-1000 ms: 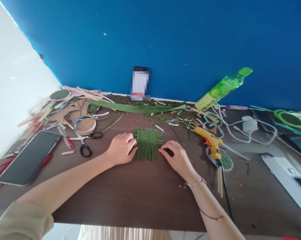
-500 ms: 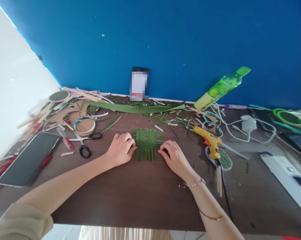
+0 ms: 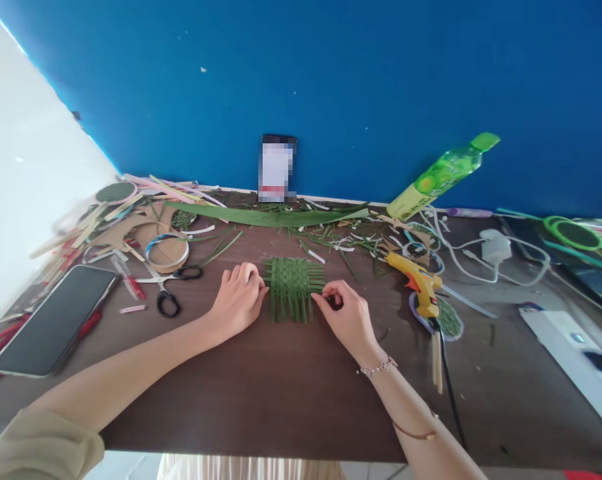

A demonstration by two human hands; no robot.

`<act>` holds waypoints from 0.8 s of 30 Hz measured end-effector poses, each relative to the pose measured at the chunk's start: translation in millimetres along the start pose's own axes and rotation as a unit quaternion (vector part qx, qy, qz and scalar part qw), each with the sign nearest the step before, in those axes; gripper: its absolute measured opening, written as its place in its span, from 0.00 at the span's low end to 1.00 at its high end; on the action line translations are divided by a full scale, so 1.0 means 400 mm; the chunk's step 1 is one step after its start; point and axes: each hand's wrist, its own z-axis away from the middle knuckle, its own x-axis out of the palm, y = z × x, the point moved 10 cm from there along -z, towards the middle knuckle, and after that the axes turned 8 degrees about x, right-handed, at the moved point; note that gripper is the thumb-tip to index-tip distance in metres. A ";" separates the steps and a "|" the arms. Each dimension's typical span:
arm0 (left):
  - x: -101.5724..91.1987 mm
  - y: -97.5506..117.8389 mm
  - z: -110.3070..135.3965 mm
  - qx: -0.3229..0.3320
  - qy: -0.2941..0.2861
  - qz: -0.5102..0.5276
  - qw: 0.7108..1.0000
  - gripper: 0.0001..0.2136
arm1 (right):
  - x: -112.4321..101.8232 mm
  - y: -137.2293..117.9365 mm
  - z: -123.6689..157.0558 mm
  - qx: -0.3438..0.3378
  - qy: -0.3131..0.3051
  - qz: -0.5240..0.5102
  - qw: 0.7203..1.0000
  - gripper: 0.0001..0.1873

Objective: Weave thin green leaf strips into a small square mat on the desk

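Note:
A small square mat woven from green leaf strips [image 3: 293, 287] lies flat on the dark brown table [image 3: 281, 387]. My left hand [image 3: 238, 300] rests at the mat's left edge with its fingers curled, the fingertips pressing on the strip ends. On the mat's right side, my right hand [image 3: 345, 313] pinches the ends of the strips between thumb and forefinger. Loose strip ends stick out along the near edge of the mat.
Scissors [image 3: 168, 290], a tape ring [image 3: 168, 248] and a dark phone [image 3: 55, 320] lie left. A long green leaf [image 3: 271, 215] and cuttings lie behind. A yellow glue gun [image 3: 415, 283], white charger cable [image 3: 491, 257] and tilted green bottle [image 3: 443, 177] are right. A second phone [image 3: 278, 167] leans on the blue wall.
My right hand has slid up along the mat's right edge and closed into a pinch on the strip ends. My left hand shifted slightly toward the upper left edge.

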 end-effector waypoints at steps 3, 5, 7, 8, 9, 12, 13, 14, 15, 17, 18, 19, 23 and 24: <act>0.004 0.001 0.000 0.003 0.000 -0.003 1.000 0.07 | -0.004 0.002 -0.002 0.009 0.017 0.003 1.000 0.09; 0.006 0.003 0.000 0.009 0.002 0.002 1.000 0.07 | -0.006 0.005 -0.005 0.011 0.022 0.008 1.000 0.09; 0.002 0.007 -0.001 0.021 0.009 0.005 1.000 0.08 | -0.007 0.004 -0.009 -0.001 0.016 0.012 1.000 0.09; -0.002 0.011 -0.003 0.029 0.014 0.003 0.999 0.08 | -0.006 0.000 -0.010 -0.016 0.007 0.013 1.000 0.09; -0.009 0.015 -0.004 0.040 0.023 -0.004 0.999 0.08 | -0.004 -0.005 -0.011 -0.036 -0.005 0.014 0.999 0.08; -0.040 0.044 -0.006 0.099 0.060 -0.049 0.992 0.08 | 0.008 -0.022 -0.008 -0.102 -0.050 0.024 0.993 0.07; -0.051 0.056 -0.004 0.122 0.074 -0.067 0.987 0.08 | 0.012 -0.026 -0.007 -0.120 -0.062 0.032 0.990 0.07; -0.060 0.068 -0.003 0.143 0.087 -0.082 0.982 0.08 | 0.016 -0.028 -0.004 -0.134 -0.072 0.040 0.988 0.07; -0.066 0.078 -0.001 0.162 0.097 -0.092 0.978 0.09 | 0.020 -0.029 -0.002 -0.144 -0.081 0.048 0.985 0.07; -0.068 0.089 0.002 0.185 0.102 -0.090 0.973 0.09 | 0.027 -0.029 0.002 -0.155 -0.094 0.060 0.982 0.08; -0.064 0.090 0.001 0.191 0.096 -0.078 0.974 0.09 | 0.030 -0.029 0.004 -0.158 -0.099 0.063 0.980 0.08; -0.058 0.087 0.000 0.191 0.086 -0.058 0.976 0.09 | 0.032 -0.029 0.005 -0.160 -0.102 0.067 0.979 0.08; -0.031 0.064 -0.008 0.160 0.030 0.034 0.986 0.08 | 0.033 -0.036 0.014 -0.181 -0.105 0.093 0.973 0.08; -0.027 0.063 -0.007 0.156 0.014 0.036 0.987 0.08 | 0.033 -0.041 0.017 -0.190 -0.105 0.103 0.971 0.09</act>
